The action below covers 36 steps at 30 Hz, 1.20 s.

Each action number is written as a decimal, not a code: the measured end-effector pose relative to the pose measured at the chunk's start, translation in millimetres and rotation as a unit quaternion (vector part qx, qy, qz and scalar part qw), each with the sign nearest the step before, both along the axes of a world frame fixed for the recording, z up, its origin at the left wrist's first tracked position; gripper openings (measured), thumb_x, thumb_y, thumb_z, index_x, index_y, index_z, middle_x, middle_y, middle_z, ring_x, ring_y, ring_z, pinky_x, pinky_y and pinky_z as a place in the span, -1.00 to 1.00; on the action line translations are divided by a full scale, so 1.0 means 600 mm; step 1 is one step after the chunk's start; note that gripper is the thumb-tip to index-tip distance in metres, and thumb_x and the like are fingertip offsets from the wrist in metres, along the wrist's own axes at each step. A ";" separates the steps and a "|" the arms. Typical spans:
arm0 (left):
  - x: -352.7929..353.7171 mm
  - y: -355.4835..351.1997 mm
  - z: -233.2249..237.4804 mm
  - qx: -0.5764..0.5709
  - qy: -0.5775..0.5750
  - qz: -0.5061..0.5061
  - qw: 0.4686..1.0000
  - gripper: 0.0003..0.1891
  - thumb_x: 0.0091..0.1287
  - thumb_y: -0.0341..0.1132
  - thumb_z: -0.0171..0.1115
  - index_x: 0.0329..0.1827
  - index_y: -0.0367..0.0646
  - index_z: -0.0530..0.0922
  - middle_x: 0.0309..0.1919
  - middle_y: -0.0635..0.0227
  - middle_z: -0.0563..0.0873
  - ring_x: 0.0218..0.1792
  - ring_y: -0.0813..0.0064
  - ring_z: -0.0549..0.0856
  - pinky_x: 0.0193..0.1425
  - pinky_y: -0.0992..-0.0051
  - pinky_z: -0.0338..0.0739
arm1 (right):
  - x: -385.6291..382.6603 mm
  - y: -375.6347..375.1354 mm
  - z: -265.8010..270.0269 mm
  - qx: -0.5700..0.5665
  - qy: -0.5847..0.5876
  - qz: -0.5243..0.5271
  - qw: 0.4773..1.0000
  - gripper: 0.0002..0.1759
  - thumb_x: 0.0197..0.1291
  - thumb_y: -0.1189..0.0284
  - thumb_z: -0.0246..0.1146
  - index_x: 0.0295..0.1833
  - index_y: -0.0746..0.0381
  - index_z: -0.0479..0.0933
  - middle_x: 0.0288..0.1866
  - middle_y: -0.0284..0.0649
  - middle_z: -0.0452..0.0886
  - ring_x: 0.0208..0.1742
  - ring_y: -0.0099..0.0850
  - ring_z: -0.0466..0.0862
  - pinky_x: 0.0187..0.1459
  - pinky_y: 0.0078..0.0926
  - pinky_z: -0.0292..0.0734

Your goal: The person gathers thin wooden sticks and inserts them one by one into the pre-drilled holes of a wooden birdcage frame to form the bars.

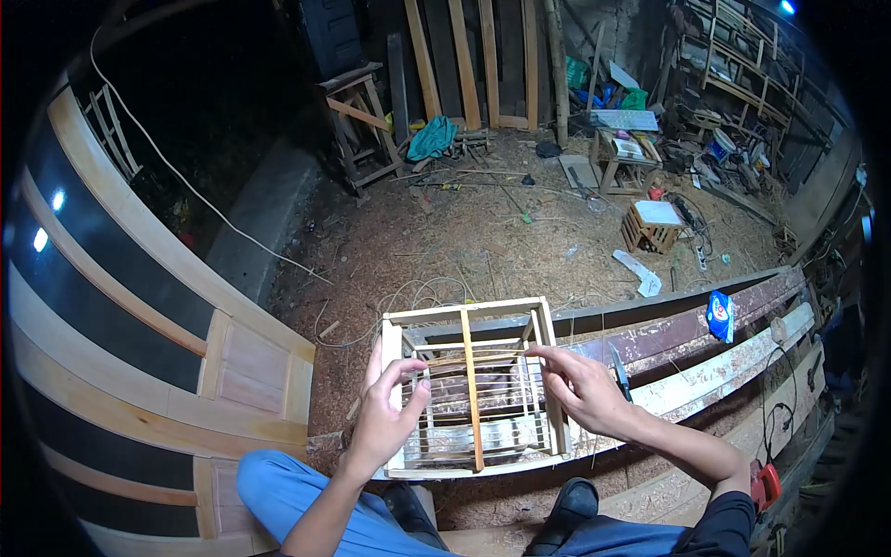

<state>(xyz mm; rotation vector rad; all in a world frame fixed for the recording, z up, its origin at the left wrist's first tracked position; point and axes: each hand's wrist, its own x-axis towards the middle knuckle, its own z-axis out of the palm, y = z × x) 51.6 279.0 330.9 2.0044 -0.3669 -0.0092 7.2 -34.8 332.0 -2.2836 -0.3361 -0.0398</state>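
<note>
A small pale wooden frame (471,475), shaped like an open box cage with thin slats, rests on the planks in front of me. One darker orange strip (471,399) runs lengthwise down its middle. My left hand (385,418) is at the frame's left side, thumb and index finger curled at one end of a thin wooden strip (497,355). At the right side, my right hand (587,390) pinches the strip's other end. The strip spans crosswise over the frame. A knife (620,371) lies beside my right hand, its handle partly hidden by the wrist.
Long planks (668,339) form the bench, with a blue packet (720,317) on them. A red tool (766,485) is by my right elbow. Large wooden panels (264,371) stand at left. Shavings and a slatted wooden box (652,227) are on the ground beyond.
</note>
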 end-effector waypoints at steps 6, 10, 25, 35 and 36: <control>0.003 0.006 -0.011 0.054 -0.020 0.007 0.998 -0.71 0.50 -0.26 0.39 0.15 -0.24 0.68 0.63 -0.37 0.31 0.65 -0.23 0.37 0.68 0.09 0.27 | 0.003 0.004 0.006 0.011 0.046 -0.020 0.999 -0.54 0.57 0.39 0.12 0.51 0.12 0.50 -0.05 0.00 0.77 -0.10 -0.09 0.80 -0.02 -0.12 0.68; 0.003 0.006 -0.009 0.068 -0.037 0.004 0.997 -0.71 0.51 -0.24 0.39 0.15 -0.22 0.68 0.61 -0.41 0.32 0.66 -0.31 0.32 0.70 0.05 0.23 | 0.001 0.005 0.005 0.021 0.037 -0.018 0.999 -0.54 0.57 0.40 0.12 0.50 0.13 0.50 -0.06 0.00 0.77 -0.10 -0.10 0.80 -0.02 -0.14 0.67; -0.003 0.003 -0.012 0.018 -0.013 0.005 1.000 -0.74 0.49 -0.38 0.38 0.18 -0.25 0.67 0.57 -0.01 0.40 0.42 0.26 0.60 0.51 0.29 0.50 | -0.003 0.001 -0.001 0.003 0.009 -0.010 1.000 -0.56 0.55 0.42 0.14 0.48 0.14 0.54 0.00 0.03 0.77 -0.08 -0.14 0.79 0.01 -0.17 0.68; -0.001 0.016 0.000 -0.026 0.015 -0.060 0.998 -0.64 0.49 -0.25 0.44 0.24 -0.23 0.66 0.49 -0.07 0.42 0.51 0.14 0.48 0.61 0.21 0.36 | -0.010 0.002 0.018 0.036 0.044 0.001 0.998 -0.56 0.54 0.52 0.10 0.46 0.23 0.53 -0.21 -0.01 0.70 -0.24 -0.17 0.74 -0.10 -0.17 0.64; -0.004 0.019 -0.002 -0.021 0.034 -0.061 0.997 -0.63 0.49 -0.25 0.44 0.26 -0.22 0.66 0.54 -0.02 0.40 0.57 0.14 0.43 0.66 0.21 0.30 | -0.012 0.001 0.019 0.034 0.053 0.003 0.998 -0.56 0.54 0.55 0.08 0.45 0.26 0.53 -0.24 -0.04 0.66 -0.24 -0.20 0.72 -0.10 -0.20 0.63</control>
